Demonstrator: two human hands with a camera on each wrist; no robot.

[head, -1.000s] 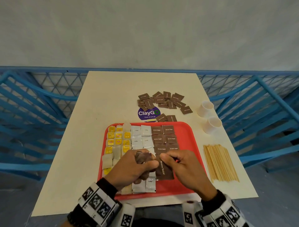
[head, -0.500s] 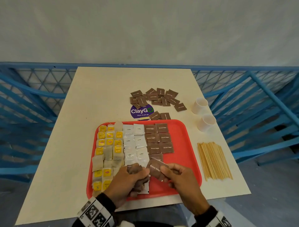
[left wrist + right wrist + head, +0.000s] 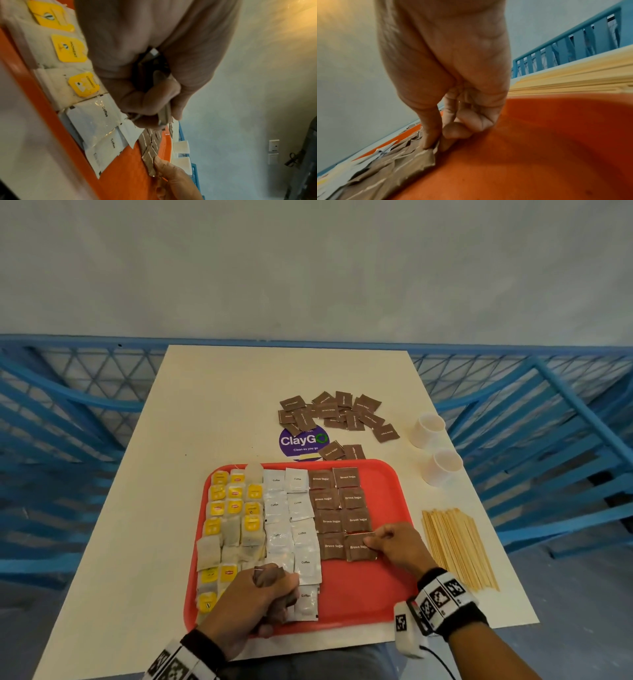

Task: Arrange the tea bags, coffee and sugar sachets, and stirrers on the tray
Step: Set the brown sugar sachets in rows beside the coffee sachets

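Thumb and forefinger of my right hand (image 3: 399, 546) pinch the right edge of a brown sugar sachet (image 3: 359, 547), which lies flat on the red tray (image 3: 387, 594) at the near end of the right brown column. From the right wrist view the pinch sits at the sachet's corner, with my other fingers (image 3: 476, 120) curled against the tray floor. My left hand (image 3: 253, 604) is closed in a fist round a small stack of brown sachets (image 3: 267, 575), held over the tray's near edge, above the near end of the coffee rows; the left wrist view shows their edges poking out between my curled fingers (image 3: 145, 97).

On the tray, tea bags (image 3: 233, 508) with yellow tags fill the left side, white coffee sachets (image 3: 289, 508) run down the middle in two columns, and brown sugar sachets (image 3: 339, 501) stand in two columns just right of them. The tray's right side is bare red.

On the table (image 3: 212, 412), beyond the tray's far edge, a loose pile of brown sachets (image 3: 337, 414) lies near a round purple sticker (image 3: 303, 440). Two white cups (image 3: 435, 448) lie on their sides toward the table's right edge, and a bundle of wooden stirrers (image 3: 457, 546) lies along that edge, just beside the tray.
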